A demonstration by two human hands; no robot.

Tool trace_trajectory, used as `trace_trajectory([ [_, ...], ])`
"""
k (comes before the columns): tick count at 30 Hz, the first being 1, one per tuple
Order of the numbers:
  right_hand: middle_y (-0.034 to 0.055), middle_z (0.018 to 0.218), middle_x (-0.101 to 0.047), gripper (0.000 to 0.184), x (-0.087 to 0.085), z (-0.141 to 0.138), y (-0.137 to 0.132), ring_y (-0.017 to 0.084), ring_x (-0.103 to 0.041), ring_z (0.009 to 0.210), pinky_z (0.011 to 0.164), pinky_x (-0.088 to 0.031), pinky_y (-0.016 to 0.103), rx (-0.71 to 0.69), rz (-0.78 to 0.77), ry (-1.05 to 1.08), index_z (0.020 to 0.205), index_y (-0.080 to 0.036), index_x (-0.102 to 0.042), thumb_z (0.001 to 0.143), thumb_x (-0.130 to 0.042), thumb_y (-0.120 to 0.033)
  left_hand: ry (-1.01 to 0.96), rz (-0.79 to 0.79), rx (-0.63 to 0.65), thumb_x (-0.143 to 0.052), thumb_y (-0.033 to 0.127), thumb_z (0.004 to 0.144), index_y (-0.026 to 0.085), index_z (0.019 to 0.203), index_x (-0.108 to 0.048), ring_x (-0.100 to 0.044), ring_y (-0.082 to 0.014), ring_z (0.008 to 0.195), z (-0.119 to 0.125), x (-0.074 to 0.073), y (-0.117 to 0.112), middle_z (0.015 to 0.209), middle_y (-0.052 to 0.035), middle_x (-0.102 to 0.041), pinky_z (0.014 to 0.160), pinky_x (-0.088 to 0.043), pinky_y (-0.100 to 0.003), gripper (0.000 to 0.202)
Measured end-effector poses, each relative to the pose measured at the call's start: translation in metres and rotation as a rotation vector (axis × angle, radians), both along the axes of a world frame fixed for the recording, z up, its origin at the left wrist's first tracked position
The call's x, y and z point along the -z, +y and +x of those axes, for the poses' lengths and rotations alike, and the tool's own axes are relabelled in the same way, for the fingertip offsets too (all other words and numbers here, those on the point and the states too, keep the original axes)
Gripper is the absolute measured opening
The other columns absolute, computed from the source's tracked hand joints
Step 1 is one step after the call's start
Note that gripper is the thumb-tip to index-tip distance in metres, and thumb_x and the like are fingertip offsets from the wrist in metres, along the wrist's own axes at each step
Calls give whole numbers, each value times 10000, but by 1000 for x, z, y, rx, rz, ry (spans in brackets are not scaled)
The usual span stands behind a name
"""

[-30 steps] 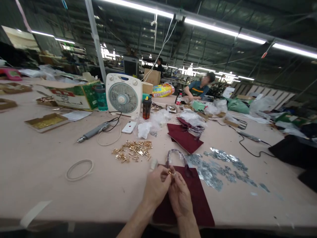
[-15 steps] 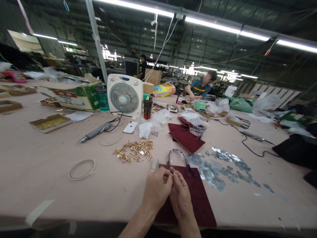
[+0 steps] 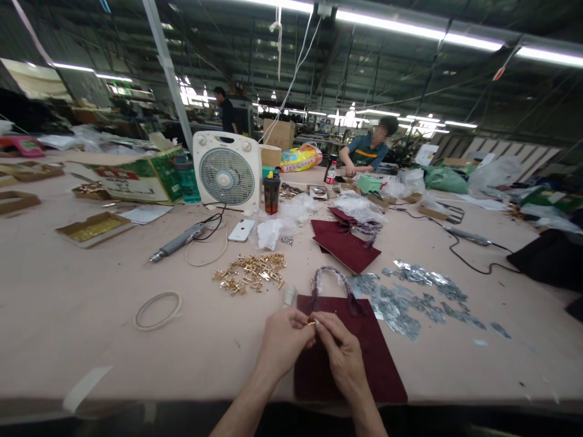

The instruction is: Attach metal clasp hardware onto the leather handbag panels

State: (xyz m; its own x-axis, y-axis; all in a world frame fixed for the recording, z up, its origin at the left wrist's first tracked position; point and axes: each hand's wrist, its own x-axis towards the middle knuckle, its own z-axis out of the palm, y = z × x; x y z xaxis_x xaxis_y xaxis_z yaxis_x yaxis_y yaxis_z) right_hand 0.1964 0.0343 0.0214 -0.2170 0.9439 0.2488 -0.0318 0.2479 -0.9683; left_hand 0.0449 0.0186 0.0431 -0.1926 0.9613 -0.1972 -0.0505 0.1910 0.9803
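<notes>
Over a dark red bag panel (image 3: 371,358) at the table's front edge, my left hand (image 3: 285,340) and my right hand (image 3: 340,346) meet fingertip to fingertip. Both pinch a small gold metal fitting (image 3: 312,323), whose exact shape is partly hidden by the fingers. A purple handle (image 3: 336,271), partly wrapped in clear film, arches from the panel's top edge. Left of it stands a small whitish roll (image 3: 290,296). A heap of similar gold fittings (image 3: 250,273) lies farther left, and thin silver metal plates (image 3: 401,309) are spread to the right.
More dark red panels (image 3: 346,246) lie behind. An electric screwdriver (image 3: 177,243), a phone (image 3: 241,230), a tape ring (image 3: 158,311), a fan (image 3: 226,173) and a drink bottle (image 3: 272,194) are on the left half. Another screwdriver (image 3: 467,235) lies right. A co-worker (image 3: 368,152) sits across the table.
My right hand's fingers have shifted and now bend over the gold fitting from the right. The view has moved slightly. A person in the background has moved left.
</notes>
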Motion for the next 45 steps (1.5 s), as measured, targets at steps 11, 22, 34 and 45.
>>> trace_trajectory([
  [11, 65, 1054, -789, 258, -6, 16, -1, 245, -746, 958, 850, -621, 358, 29, 349, -232, 1174, -336, -811, 965, -703, -230, -124, -104, 44, -788, 151, 666, 150, 718, -633, -692, -155, 512, 5, -6, -4, 559, -36, -718, 511, -545, -220, 163],
  [22, 85, 1067, -758, 210, -6, 17, -13, 264, -706, 1003, 886, -597, 376, 135, 257, -147, 1131, -307, -827, 956, -710, -305, 128, 73, 11, -714, 237, 794, 169, 790, -725, -742, -194, 628, 19, -20, -15, 684, -57, -771, 572, -562, -251, 69],
  [34, 76, 962, -781, 358, 1, 14, -21, 224, -715, 854, 742, -597, 304, 336, -335, 440, 973, -205, -818, 807, -863, -519, 290, 307, 24, -683, 266, 891, 257, 1213, -700, -781, -212, 832, 46, -28, -33, 1026, -65, -802, 739, -660, -288, 323],
  [45, 40, 988, -792, 156, -6, 13, -33, 128, -698, 726, 621, -605, 216, 58, -759, 940, 1018, -222, -820, 878, -827, -292, 182, 314, 143, -658, 290, 946, 262, 1264, -729, -753, -202, 976, 39, -28, -32, 1162, -71, -767, 889, -632, -298, 327],
])
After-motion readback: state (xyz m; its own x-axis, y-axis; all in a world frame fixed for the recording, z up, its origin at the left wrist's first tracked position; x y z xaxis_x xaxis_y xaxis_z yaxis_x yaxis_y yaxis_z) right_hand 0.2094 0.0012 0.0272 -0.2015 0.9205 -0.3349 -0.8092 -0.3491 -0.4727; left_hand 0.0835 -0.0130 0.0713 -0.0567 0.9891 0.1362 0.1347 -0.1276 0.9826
